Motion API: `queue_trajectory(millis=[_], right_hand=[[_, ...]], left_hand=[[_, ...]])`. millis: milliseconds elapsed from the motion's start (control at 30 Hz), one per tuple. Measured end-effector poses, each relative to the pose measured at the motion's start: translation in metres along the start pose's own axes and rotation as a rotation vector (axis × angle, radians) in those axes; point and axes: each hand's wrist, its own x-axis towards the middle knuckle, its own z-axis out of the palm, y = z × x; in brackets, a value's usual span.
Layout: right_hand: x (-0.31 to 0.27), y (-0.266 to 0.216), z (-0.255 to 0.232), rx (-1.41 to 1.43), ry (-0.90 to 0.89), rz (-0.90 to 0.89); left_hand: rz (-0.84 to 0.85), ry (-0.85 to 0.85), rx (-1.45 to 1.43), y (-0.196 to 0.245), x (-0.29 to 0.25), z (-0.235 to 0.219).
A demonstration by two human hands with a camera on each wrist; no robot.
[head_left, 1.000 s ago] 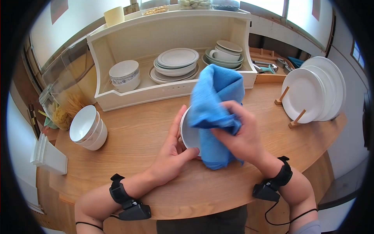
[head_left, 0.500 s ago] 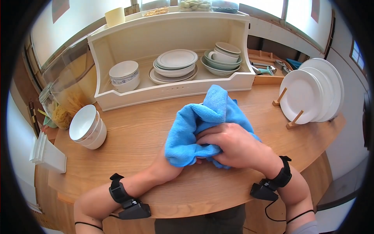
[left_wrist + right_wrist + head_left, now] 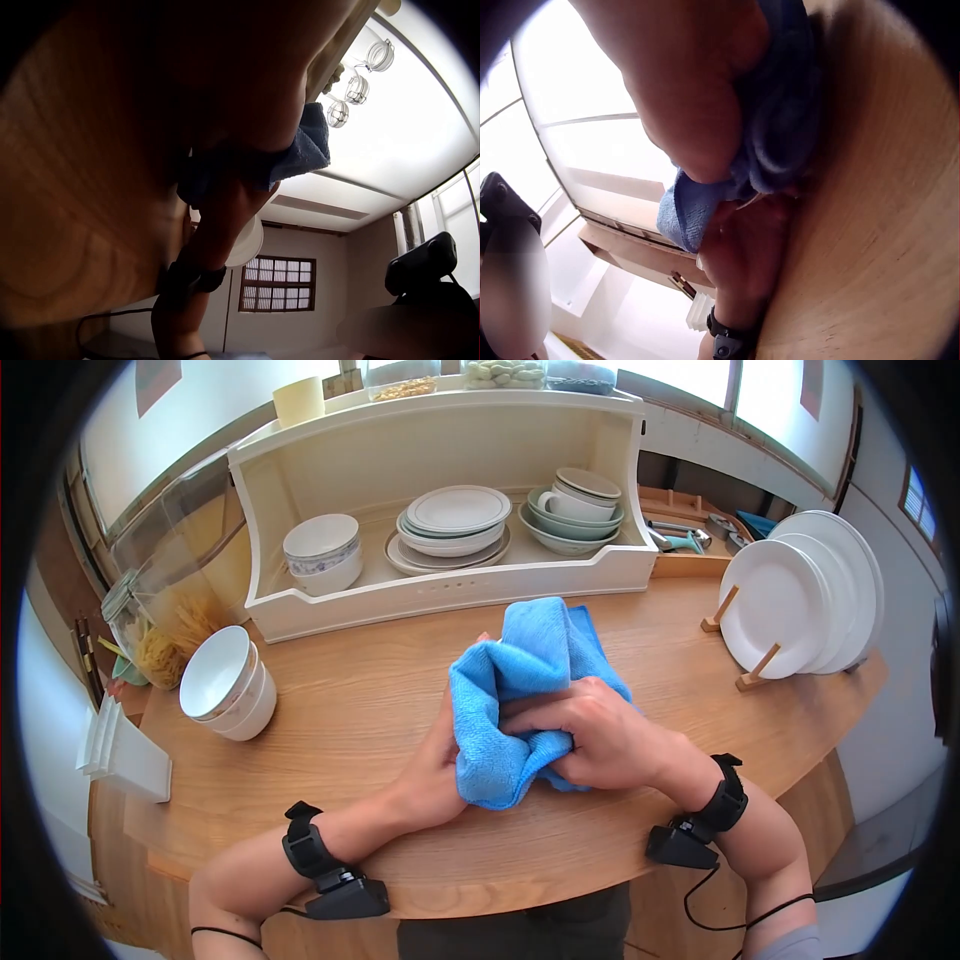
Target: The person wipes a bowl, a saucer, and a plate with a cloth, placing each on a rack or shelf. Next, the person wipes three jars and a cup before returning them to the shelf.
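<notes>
A blue cloth (image 3: pixel 540 650) drapes in folds over a white bowl, hiding nearly all of it in the head view. In the right wrist view a thin strip of the bowl's rim (image 3: pixel 751 201) shows under the cloth. My left hand (image 3: pixel 432 772) holds the bowl from the left side, low over the table, its fingers mostly covered. From the right, my right hand (image 3: pixel 600 735) grips the cloth with curled fingers and presses it down into the bowl.
Stacked white bowls (image 3: pixel 228 685) stand on the wooden table (image 3: pixel 340 710) at left. Behind is a cream shelf (image 3: pixel 450 592) holding bowls, plates and a cup. White plates (image 3: pixel 775 605) stand in a wooden rack at right. White plastic containers (image 3: pixel 130 760) sit at the left edge.
My right hand has lowered the cloth from beside the bowl into it, covering the bowl and my left fingers. Over the last half second the cloth has bunched closer and shifted slightly.
</notes>
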Motion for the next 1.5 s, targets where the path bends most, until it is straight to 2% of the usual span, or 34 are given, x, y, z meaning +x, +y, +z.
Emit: queue_trajectory(millis=[33,67,100,167,200,233,267,300,333,400,433,500,533,600,633,733,767,800,833,867,933,1000,1033,1100,1133,1167,1200,1233,1333,1367,1400,1500], right_hand=[[-0.001,-0.002,-0.003,-0.087,-0.052,0.088],[-0.002,-0.004,-0.006,-0.088,-0.05,0.091],[-0.002,-0.006,-0.009,-0.172,-0.044,0.094],[-0.004,-0.004,-0.015,-0.258,-0.035,0.103],[-0.007,-0.001,-0.018,-0.266,0.184,0.063],[-0.009,0.004,-0.022,-0.271,0.402,0.021],[-0.01,0.012,-0.028,-0.225,0.584,0.052],[-0.008,0.005,-0.035,-0.204,0.806,0.023],[-0.013,0.02,-0.038,-0.163,0.933,0.149],[-0.01,0.031,-0.041,0.514,1.095,0.419],[-0.012,0.034,-0.04,0.511,1.1,0.419],[-0.014,0.034,-0.038,0.903,0.928,0.537],[-0.014,0.029,-0.035,0.902,0.931,0.538],[-0.01,0.009,-0.021,0.941,0.782,0.796],[-0.01,0.003,-0.014,0.919,0.781,0.689],[-0.012,0.0,-0.009,0.856,0.677,0.621],[-0.015,0.005,-0.006,0.643,0.604,0.587],[-0.014,0.006,-0.003,0.644,0.604,0.585],[-0.011,0.005,0.001,0.529,0.491,0.502],[-0.009,0.005,0.006,0.413,0.38,0.419],[-0.011,0.008,0.017,0.413,0.402,0.44],[-0.009,0.012,0.02,0.57,0.446,0.514],[-0.01,0.014,0.018,0.44,0.332,0.558],[-0.009,0.002,0.02,0.444,0.304,0.566],[-0.008,-0.003,0.023,0.449,0.277,0.573],[-0.008,0.002,0.029,0.595,0.325,0.63],[-0.008,0.01,0.029,0.63,0.259,0.584],[-0.01,0.011,0.031,0.632,0.337,0.599],[-0.014,0.0,0.027,0.719,0.53,0.677],[-0.015,-0.001,0.014,0.821,0.436,0.607],[-0.018,-0.002,0.011,0.973,0.52,0.551],[-0.013,-0.01,0.001,0.98,0.669,0.543]], left_hand=[[-0.005,0.027,-0.126,0.007,0.002,0.005],[-0.012,0.053,-0.252,0.01,0.004,0.008],[-0.01,0.047,-0.252,0.008,0.006,0.008],[0.001,0.157,-0.332,0.002,0.007,0.008],[0.0,0.154,-0.333,0.002,0.005,0.004],[-0.124,0.2,-0.434,0.005,0.001,-0.002],[-0.247,0.247,-0.534,0.009,-0.002,-0.007],[-0.276,0.289,-0.522,0.014,-0.002,-0.01],[-0.276,0.288,-0.521,0.013,-0.001,-0.01],[-0.213,0.391,-0.394,0.008,-0.001,-0.009],[-0.213,0.386,-0.394,0.008,-0.001,-0.008],[-0.089,0.236,-0.178,0.009,-0.001,-0.005],[-0.089,0.234,-0.178,0.012,0.0,-0.002],[-0.115,0.271,-0.204,0.019,0.0,0.004],[-0.116,0.274,-0.203,0.019,-0.001,0.003],[-0.18,0.237,-0.169,0.02,-0.002,0.0],[-0.153,0.238,-0.046,0.021,-0.002,0.001],[-0.128,0.237,0.077,0.022,-0.003,0.003],[-0.045,0.23,0.01,0.019,-0.002,0.008],[-0.044,0.229,0.012,0.018,-0.002,0.012],[0.028,0.244,0.125,0.014,-0.005,0.016],[0.045,0.281,0.063,0.005,-0.007,0.015],[0.079,0.389,0.066,0.005,-0.007,0.015],[0.111,0.614,0.078,0.013,-0.004,0.018],[0.2,0.792,0.059,0.007,0.007,0.019],[0.07,0.744,-0.03,0.014,0.006,0.012],[-0.059,0.698,-0.115,0.026,0.004,0.004],[-0.143,0.673,-0.104,0.028,0.003,0.0],[-0.225,0.646,-0.099,0.018,0.003,-0.012],[-0.26,0.637,-0.112,0.014,0.003,-0.016],[-0.263,0.658,-0.103,0.013,0.003,-0.017],[-0.283,0.458,-0.089,0.014,0.004,-0.014]])
